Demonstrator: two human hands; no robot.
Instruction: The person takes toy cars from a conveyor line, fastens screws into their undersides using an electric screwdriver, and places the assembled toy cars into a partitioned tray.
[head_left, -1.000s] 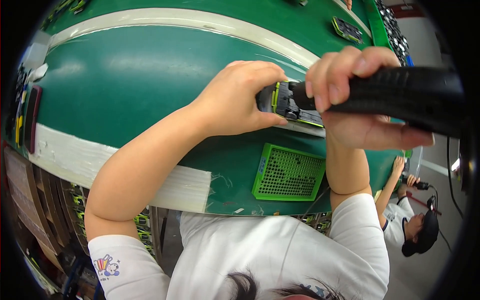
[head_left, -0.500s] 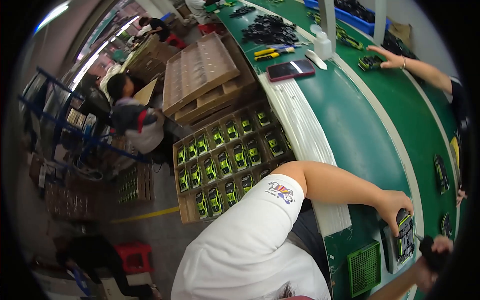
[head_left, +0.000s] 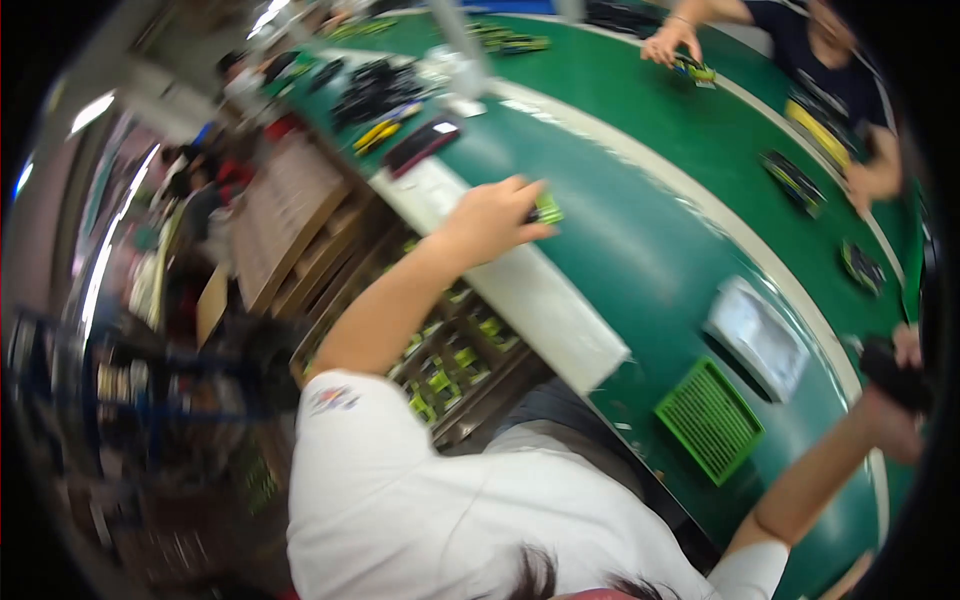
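Head view: L hand (head_left: 490, 225) above white strip (head_left: 560, 310) on near edge of green bench (head_left: 610, 240); fingers bent, part-closed, thumb opp. fingertips; has hold of lime-and-black piece (head_left: 547, 208), one end showing past fingertips, rest hidden by hand; blurred, so exact contact pts can't be told.

R hand (head_left: 893, 428) at far R of view; fingers look curled round black tool (head_left: 893, 375); tool's tip can't be made out.

Handling (judgement): light pinch on piece's sides prob. best, thumb vs. fingers, no squeeze on thin parts; wrist high enough that piece doesn't clip bench edge; piece level, esp. near carton (head_left: 484, 388), where walls stand close round similar pieces (head_left: 440, 382); R hand best held steady w/ tool well apart from L forearm.

Edges/room: near edge runs diag. under L forearm, white strip along it; dark red-rimmed case (head_left: 423, 145) at strip's upper end, yellow-handled tool (head_left: 375, 137) just beyond, so less room that way; widest stretch of bare bench lies R of L hand, toward pale tray (head_left: 762, 338); green perforated basket (head_left: 710, 420) just beside tray, near-edge side; pale curved rail (head_left: 690, 200) bounds far side; past it, co-worker's hand (head_left: 672, 42) at another piece (head_left: 695, 70), prob. best left alone.
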